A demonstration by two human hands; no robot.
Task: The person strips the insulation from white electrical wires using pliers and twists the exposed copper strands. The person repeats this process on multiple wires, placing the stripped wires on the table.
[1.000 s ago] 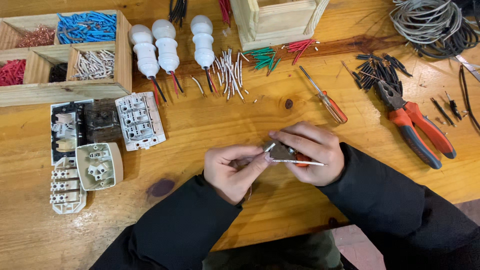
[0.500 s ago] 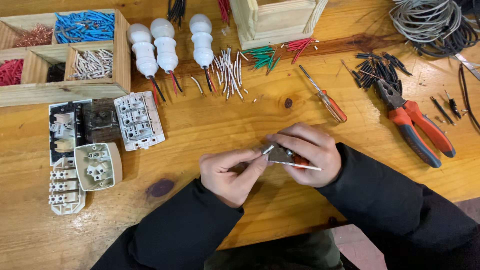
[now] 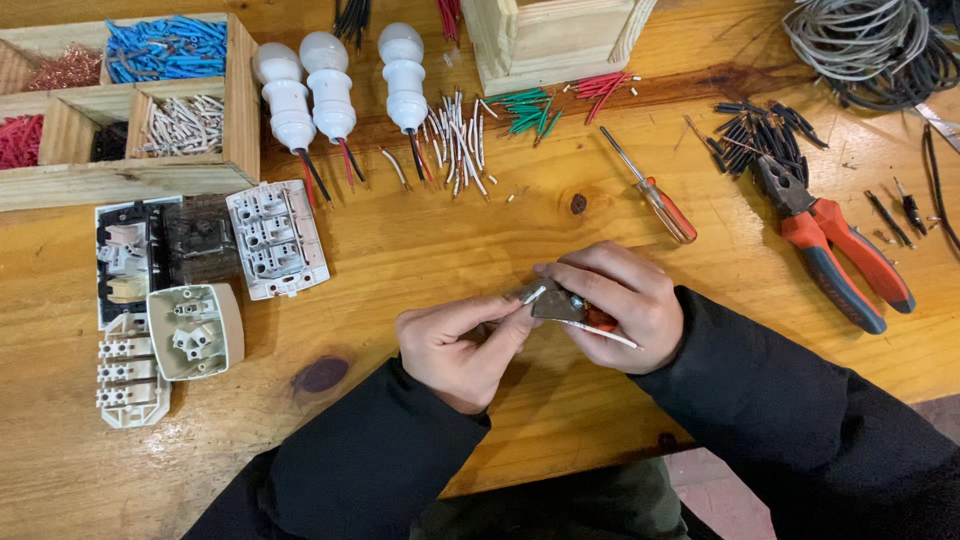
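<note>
**Both hands pinch a short wire over the surface**

I see my left hand [image 3: 462,345] gripping a white wire [image 3: 600,336] while my right hand [image 3: 615,300] clamps a small metal tool [image 3: 556,303] around it, held close for control, above the wooden surface [image 3: 420,250].

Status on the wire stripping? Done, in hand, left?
Done, apparently: a pile of cut white wire pieces on the bench. In hand: right hand works a small stripping tool on a white wire the left hand steadies. Left: uncut cable coil.
</note>
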